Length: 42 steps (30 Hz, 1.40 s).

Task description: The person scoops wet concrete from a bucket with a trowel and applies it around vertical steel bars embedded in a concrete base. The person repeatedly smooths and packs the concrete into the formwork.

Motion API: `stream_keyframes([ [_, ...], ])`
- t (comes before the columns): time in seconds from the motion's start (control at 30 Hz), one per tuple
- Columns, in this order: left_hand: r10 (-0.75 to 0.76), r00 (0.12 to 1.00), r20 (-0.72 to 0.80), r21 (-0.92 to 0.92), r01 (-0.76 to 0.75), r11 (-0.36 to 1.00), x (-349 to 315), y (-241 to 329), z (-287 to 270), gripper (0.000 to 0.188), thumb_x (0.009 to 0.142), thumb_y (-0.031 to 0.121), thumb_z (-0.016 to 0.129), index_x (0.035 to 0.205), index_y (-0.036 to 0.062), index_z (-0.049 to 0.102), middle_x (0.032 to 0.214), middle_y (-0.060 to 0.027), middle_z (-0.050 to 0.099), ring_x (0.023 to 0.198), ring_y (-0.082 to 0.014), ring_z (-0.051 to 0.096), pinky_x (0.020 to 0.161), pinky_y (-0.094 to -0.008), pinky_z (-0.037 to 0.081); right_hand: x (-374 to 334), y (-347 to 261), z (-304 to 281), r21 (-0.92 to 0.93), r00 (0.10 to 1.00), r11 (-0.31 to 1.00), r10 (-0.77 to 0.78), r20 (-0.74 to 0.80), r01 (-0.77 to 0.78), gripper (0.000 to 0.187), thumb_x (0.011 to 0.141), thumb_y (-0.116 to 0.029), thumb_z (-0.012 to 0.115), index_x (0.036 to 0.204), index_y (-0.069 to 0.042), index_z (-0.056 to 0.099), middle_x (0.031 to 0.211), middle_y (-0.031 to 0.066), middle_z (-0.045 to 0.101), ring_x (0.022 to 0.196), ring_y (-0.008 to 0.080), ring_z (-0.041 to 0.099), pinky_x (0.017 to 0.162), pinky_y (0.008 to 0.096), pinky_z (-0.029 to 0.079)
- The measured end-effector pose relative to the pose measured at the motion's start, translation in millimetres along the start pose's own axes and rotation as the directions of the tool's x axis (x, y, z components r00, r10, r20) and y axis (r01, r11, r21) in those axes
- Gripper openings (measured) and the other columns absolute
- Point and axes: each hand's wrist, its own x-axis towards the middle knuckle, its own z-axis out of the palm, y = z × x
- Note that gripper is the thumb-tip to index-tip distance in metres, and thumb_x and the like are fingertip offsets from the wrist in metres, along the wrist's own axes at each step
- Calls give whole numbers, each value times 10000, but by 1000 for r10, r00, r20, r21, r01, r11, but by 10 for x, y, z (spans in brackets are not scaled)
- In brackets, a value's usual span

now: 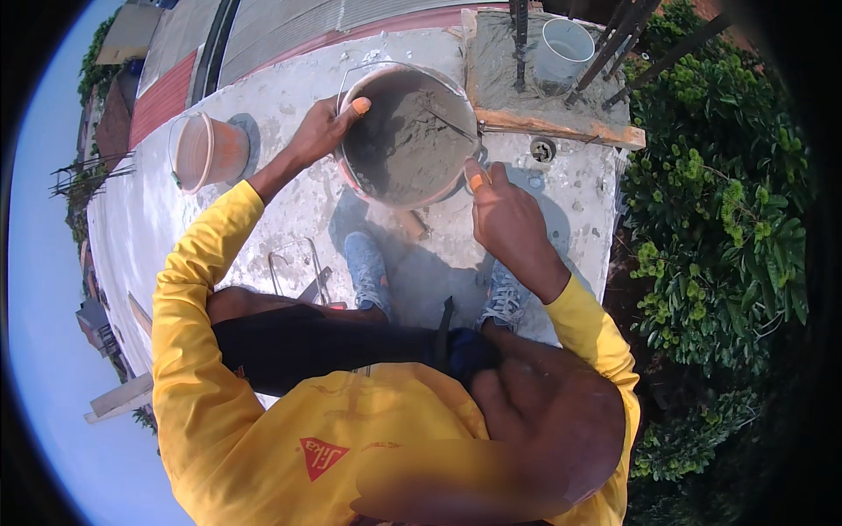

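Observation:
A round bucket point(407, 197) of wet grey mortar point(399, 131) is tilted so its mouth faces me. My left hand point(329, 130) is closed on its left rim, the thumb lying over the edge. At the lower right rim my right hand point(513, 215) is closed, thumb against the edge and the other fingers mostly hidden. Orange wraps show on digits of both hands. The wire handle point(368, 64) lies along the far rim. A thin dark edge point(452, 123) shows in the mortar; its kind I cannot make out.
An orange-tinted bucket point(210, 151) stands at left. Beyond the wooden board point(561, 129) are wet mortar, a pale bucket point(564, 53) and upright rebar point(521, 44). A pipe opening point(543, 150) sits nearby. A metal-framed tool point(303, 272) lies by my left shoe. The slab drops off toward foliage point(719, 219) at right.

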Motion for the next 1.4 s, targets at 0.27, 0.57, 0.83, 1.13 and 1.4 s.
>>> stream_keyframes([
  [0.27,-40,992,-120,34,45,998,8,6,72,690,1057,611,566,1276,-32,686,955,-128,760,838,-180,727,749,-355,586,-85,-71,-3,158,975,980,-149,165,123,476,901,-99,624,1348,62,597,1065,283,652,955,468,679,868,518,556],
  [0.57,-25,995,-95,77,32,997,-30,47,19,684,1045,615,576,1228,-29,712,883,-175,758,771,-259,758,705,-397,598,-35,-129,-279,-8,945,998,-57,322,63,536,921,-116,653,1437,9,579,1054,263,639,981,475,657,867,522,537],
  [0.83,38,995,-94,178,-21,984,58,70,119,655,1048,615,567,1274,16,706,961,-184,770,888,-281,754,831,-432,577,138,20,86,151,962,983,-140,236,106,530,908,-128,633,1409,39,586,1075,295,647,967,493,673,892,546,535],
  [1.13,1,996,-93,190,17,982,234,112,104,641,1064,592,560,1334,24,688,1029,-176,769,903,-261,742,850,-415,572,247,376,4,699,791,567,-129,597,-436,647,972,-177,713,1571,-75,492,1019,112,694,701,97,620,568,269,507],
  [1.4,-30,997,-71,-5,30,1000,271,-211,-116,808,1031,712,522,1179,-60,710,908,-109,730,811,-190,693,690,-361,573,131,589,460,865,848,-72,-254,465,-496,653,1018,-172,694,1607,-87,424,1128,78,665,683,89,591,516,233,479],
])
